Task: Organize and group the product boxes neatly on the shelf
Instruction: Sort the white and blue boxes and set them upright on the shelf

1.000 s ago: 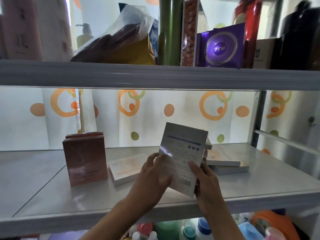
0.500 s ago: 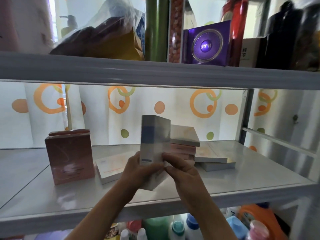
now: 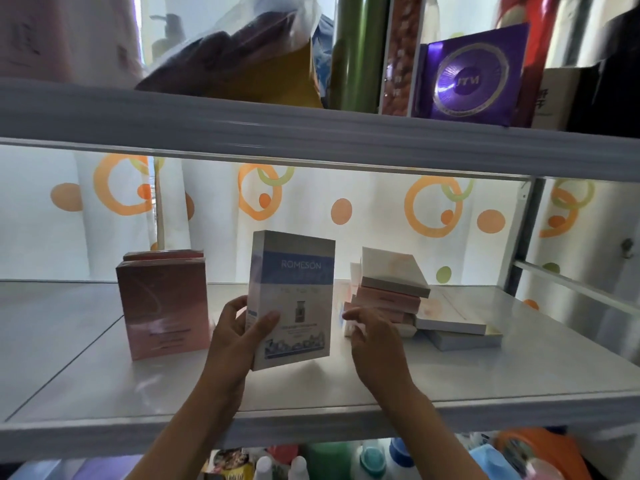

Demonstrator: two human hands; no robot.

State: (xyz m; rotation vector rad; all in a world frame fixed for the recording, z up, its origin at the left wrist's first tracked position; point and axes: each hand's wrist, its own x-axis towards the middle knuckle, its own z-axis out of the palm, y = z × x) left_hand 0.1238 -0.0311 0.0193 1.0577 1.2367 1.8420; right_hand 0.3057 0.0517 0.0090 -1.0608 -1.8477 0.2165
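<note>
Gripping the ROMESON box point(image 3: 292, 299) by its lower left edge, the person's left hand point(image 3: 235, 336) has the thumb across the front face and the fingers curled round the side, so it's properly clamped on. The box stands upright, front toward the camera, over the middle of the white shelf point(image 3: 485, 386), its bottom about level with the shelf surface; can't tell if it's actually resting on it. The right hand point(image 3: 375, 344) is just beside the box on the other side, not touching it, fingers loosely bent and a bit apart, holding nothing, fingertips close to the bottom of the stack of pink boxes point(image 3: 388, 299).

That stack is kinda messy, with the top white-faced box tilted up at an angle. To its right, two flat white boxes point(image 3: 453, 323) lie one on the other, the upper one touching the stack.

Left of the held box stands a pink wrapped box point(image 3: 162, 306), upright, with a second reddish box point(image 3: 164, 254) right behind it.

Behind everything hangs a white curtain with orange circles point(image 3: 429, 209). Up on the next shelf there's a purple JTM box point(image 3: 471, 74), a green roll point(image 3: 356, 50) and a plastic bag point(image 3: 242, 60) with something dark and yellow inside. Below the shelf, bottle caps point(image 3: 370, 459) poke up.
</note>
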